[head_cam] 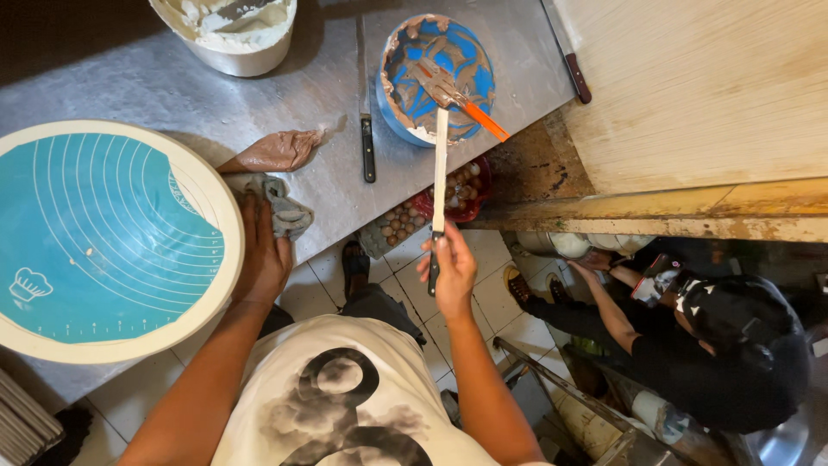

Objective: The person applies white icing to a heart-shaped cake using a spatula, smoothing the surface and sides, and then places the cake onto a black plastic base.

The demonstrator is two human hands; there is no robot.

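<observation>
Right fingers: the right hand (pixel 450 272) was wrapped around the dark handle of a long spatula (pixel 441 164), fingers pinching it near the end
Spatula: its pale blade reached out from the hand to the blue bowl (pixel 438 79), tip resting inside among smeared brown and white cream
Blue bowl: it sat on the steel desk (pixel 112 78) near the edge, with an orange-handled scraper (pixel 457 99) lying across it
Left fingers: the left hand (pixel 261 255) lay flat with fingers pressed together on a grey cloth (pixel 283 207) at the desk edge, just beside the turntable
Turntable: a round white turntable (pixel 220 216) with a teal ringed mat on top, to the left, touching the left hand's side
Nearby: a brown piping bag (pixel 276 151) just above the cloth, a black-handled knife (pixel 366 129) between bag and bowl, a white tub (pixel 237 34) of cream at the far edge
Below the desk: eggs (pixel 398 223) on a tray under the edge, and another person in black (pixel 690 345) crouched at the right
Risk: held so far back, the long blade could tip or drag the bowl toward the edge, and cream might drip onto the eggs below
Risk: the scraper sat loose across the bowl, so a nudge from the blade could flick it off
</observation>
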